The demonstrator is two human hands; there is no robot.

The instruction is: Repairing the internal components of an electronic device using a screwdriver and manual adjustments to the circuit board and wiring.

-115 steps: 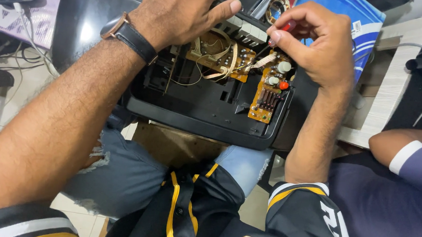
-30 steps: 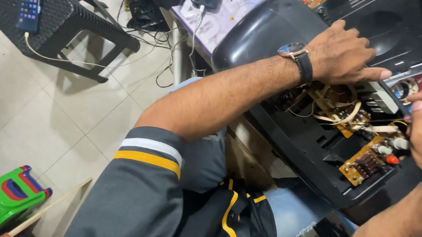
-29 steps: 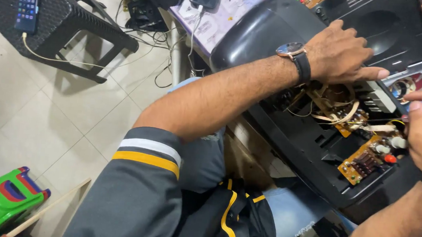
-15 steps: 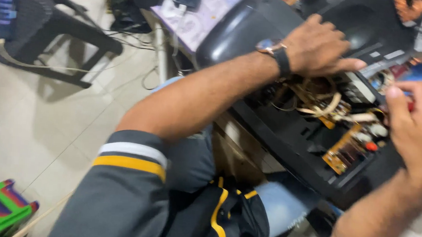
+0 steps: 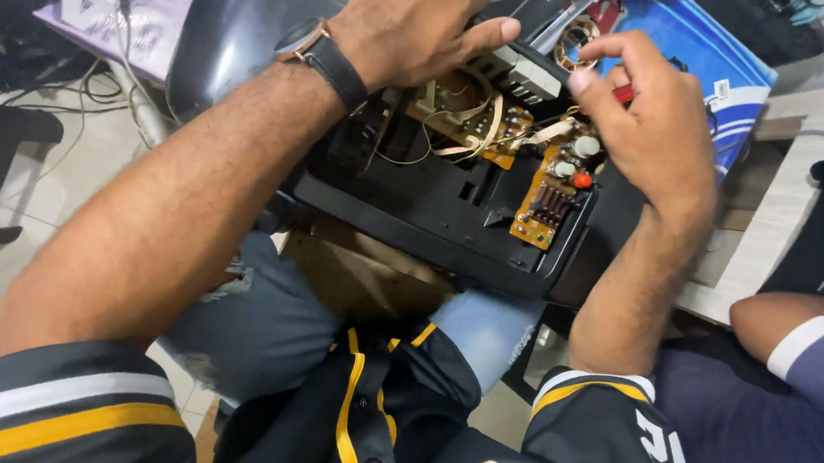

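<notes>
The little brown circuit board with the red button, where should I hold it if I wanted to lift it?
Probably by its bare long edges, near the lower end of the small brown circuit board, coming from the side nearest the person. That end is flat with low parts, while the upper end is crowded by wires and the right hand. The left hand rests on the black casing above.

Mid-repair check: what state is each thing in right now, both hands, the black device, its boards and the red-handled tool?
Black device casing: opened, insides exposed, resting on the lap.
Circuit boards: uncovered, wires and ribbon attached.
Left hand: pressing down on the device's top.
Right hand: closed around a red-handled tool.
Wristwatch: strapped on left wrist.
</notes>
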